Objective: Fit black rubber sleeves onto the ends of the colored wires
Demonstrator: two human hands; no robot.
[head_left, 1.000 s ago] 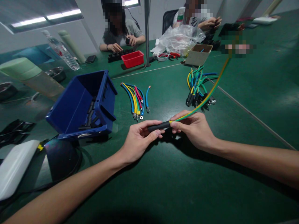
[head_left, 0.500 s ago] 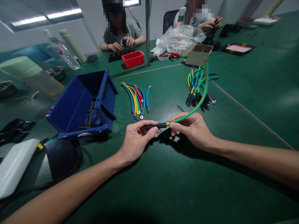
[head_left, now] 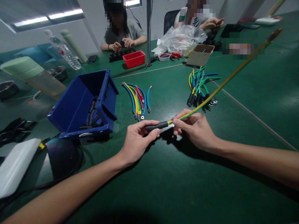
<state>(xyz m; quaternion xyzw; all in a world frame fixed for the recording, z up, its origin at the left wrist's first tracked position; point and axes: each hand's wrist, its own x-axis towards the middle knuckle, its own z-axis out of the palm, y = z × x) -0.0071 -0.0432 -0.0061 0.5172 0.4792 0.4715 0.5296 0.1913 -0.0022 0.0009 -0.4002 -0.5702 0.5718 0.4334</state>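
Observation:
Between thumb and fingers, my left hand [head_left: 137, 138] grips a black sleeve [head_left: 158, 126], a short tube pointing right. My right hand [head_left: 193, 126] pinches a yellow-green cable [head_left: 211, 97] close to where it enters the sleeve's right end. From there the cable rises to the upper right, ending in a bare copper-coloured tip. The cable's other end is hidden inside the sleeve or my left hand. Beyond my hands lie short coloured cables [head_left: 133, 96] with metal lugs. Further right sits a bundle of cables [head_left: 198, 85] with black sleeves on their ends.
A blue bin [head_left: 77, 102] holding black sleeves stands at left. Farther back are a red tray [head_left: 134, 59], a cardboard box [head_left: 200, 56], a plastic bag [head_left: 177, 39] and a metal pole [head_left: 149, 34]. Two people work across the table. Bottles [head_left: 63, 51] and a white device [head_left: 20, 168] occupy the left side.
The cable's free end has swung right and toward the camera; the cable, curved upward before, now runs nearly straight to the upper right. Both hands keep their grip in nearly the same place.

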